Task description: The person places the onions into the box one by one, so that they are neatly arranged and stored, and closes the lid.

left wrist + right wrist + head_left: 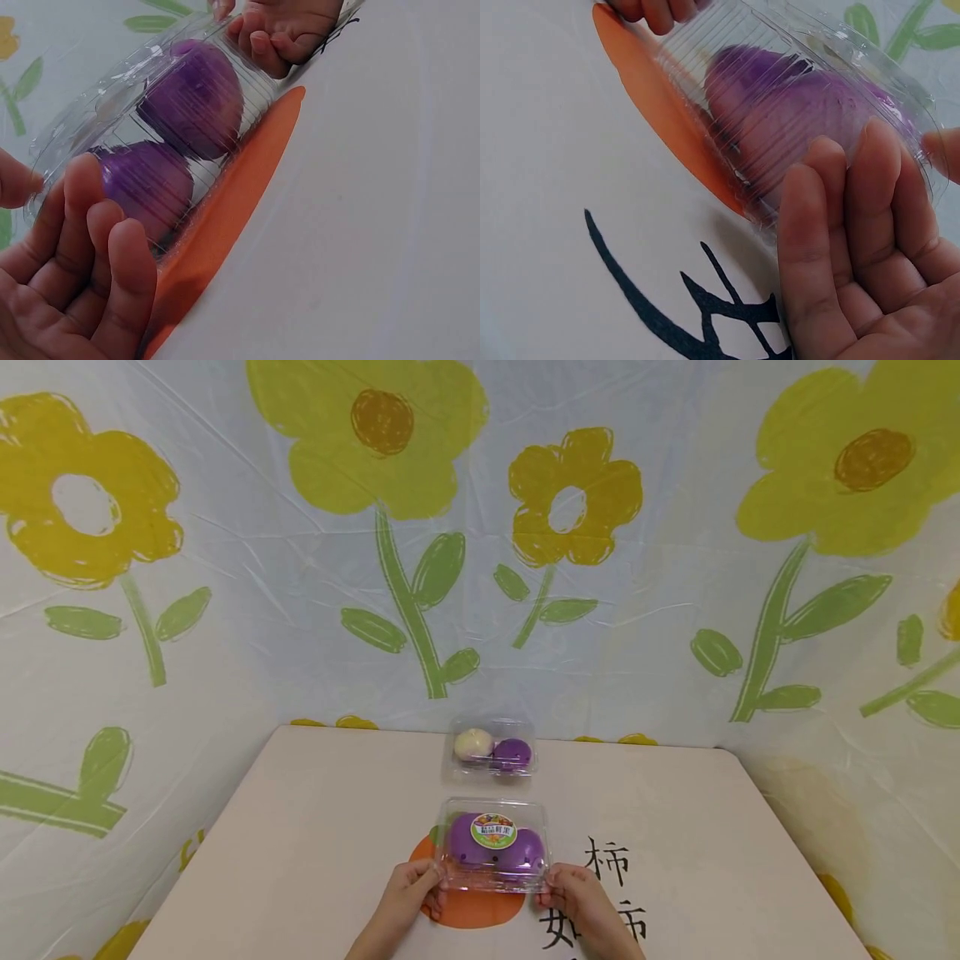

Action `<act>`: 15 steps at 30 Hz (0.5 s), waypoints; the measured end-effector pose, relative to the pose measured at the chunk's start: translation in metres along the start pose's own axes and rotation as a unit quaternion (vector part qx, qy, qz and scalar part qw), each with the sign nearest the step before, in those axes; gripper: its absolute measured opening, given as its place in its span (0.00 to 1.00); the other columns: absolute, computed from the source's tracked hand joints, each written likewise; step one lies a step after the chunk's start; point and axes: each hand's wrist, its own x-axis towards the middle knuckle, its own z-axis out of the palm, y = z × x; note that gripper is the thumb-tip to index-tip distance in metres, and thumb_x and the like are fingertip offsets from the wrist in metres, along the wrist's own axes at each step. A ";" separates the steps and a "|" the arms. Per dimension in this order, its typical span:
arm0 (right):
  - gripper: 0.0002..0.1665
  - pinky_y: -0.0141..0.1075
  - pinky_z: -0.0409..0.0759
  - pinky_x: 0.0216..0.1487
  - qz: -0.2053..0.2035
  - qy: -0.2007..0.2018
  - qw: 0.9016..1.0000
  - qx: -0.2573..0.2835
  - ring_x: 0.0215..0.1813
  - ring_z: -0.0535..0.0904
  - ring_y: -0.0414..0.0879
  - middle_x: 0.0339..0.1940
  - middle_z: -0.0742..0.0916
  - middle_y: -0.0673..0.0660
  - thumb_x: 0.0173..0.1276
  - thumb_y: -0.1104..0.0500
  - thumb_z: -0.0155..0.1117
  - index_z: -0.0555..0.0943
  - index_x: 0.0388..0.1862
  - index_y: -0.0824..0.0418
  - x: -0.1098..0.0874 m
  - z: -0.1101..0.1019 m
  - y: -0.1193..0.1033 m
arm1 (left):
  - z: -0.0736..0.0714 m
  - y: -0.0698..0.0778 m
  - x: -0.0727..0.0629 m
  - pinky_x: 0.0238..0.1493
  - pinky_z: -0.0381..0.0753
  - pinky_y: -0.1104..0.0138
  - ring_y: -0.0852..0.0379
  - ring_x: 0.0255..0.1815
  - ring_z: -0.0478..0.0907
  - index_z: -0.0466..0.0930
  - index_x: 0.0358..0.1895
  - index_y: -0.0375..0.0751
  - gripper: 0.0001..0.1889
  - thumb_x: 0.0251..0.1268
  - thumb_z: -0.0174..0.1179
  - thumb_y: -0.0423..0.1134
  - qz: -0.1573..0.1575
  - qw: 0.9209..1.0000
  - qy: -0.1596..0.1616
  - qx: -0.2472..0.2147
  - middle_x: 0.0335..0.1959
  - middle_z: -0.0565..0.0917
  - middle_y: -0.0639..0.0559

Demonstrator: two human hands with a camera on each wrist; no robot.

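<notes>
Both hands hold a clear plastic clamshell box (495,883) with two rounded purple items (196,97) inside and an oval fruit label (493,831) on its lid. My left hand (411,893) pinches the near left corner of its rim between thumb and fingers. At the near right corner my right hand (585,897) grips in the same way. In the wrist views, the thumbs lie on the rim's upper side and the fingers beneath it. The box is close over the orange printed fruit (476,912) on the table cover and looks closed.
Farther back stands a second clear clamshell box (528,727), holding a cream round item (473,745) and a purple one (512,754). The pale table (322,802) bears black brush characters (607,860) to the right. A flower-printed cloth (637,652) hangs behind and at both sides.
</notes>
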 end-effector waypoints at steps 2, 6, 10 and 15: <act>0.15 0.34 0.83 0.47 0.000 0.002 1.000 -0.001 0.35 0.80 0.40 0.30 0.84 0.49 0.73 0.67 0.45 0.78 0.31 0.58 0.000 0.000 0.000 | 0.000 0.001 -0.001 0.21 0.78 0.73 0.63 0.16 0.74 0.67 0.38 0.10 0.18 0.72 0.51 0.32 0.001 1.000 0.003 0.006 0.18 0.78 0.52; 0.15 0.34 0.83 0.46 0.002 0.006 1.000 -0.001 0.34 0.80 0.40 0.30 0.84 0.50 0.73 0.67 0.45 0.78 0.31 0.59 0.000 0.000 0.001 | 0.000 0.001 -0.001 0.21 0.78 0.73 0.63 0.16 0.74 0.68 0.37 0.10 0.17 0.71 0.51 0.31 0.008 1.000 0.005 0.014 0.18 0.79 0.53; 0.14 0.33 0.83 0.46 0.004 0.020 1.000 -0.004 0.34 0.81 0.40 0.30 0.84 0.50 0.73 0.67 0.46 0.78 0.31 0.60 0.000 0.001 0.001 | 0.000 0.000 -0.001 0.22 0.78 0.73 0.63 0.16 0.75 0.67 0.37 0.09 0.18 0.71 0.51 0.31 0.014 1.000 0.001 0.011 0.17 0.79 0.53; 0.12 0.34 0.84 0.46 0.006 0.045 0.999 -0.012 0.34 0.80 0.41 0.30 0.84 0.51 0.72 0.66 0.47 0.78 0.31 0.61 0.001 0.004 0.000 | -0.002 -0.003 0.000 0.24 0.81 0.72 0.63 0.18 0.77 0.68 0.37 0.09 0.19 0.72 0.52 0.33 0.016 1.000 -0.009 0.003 0.19 0.81 0.53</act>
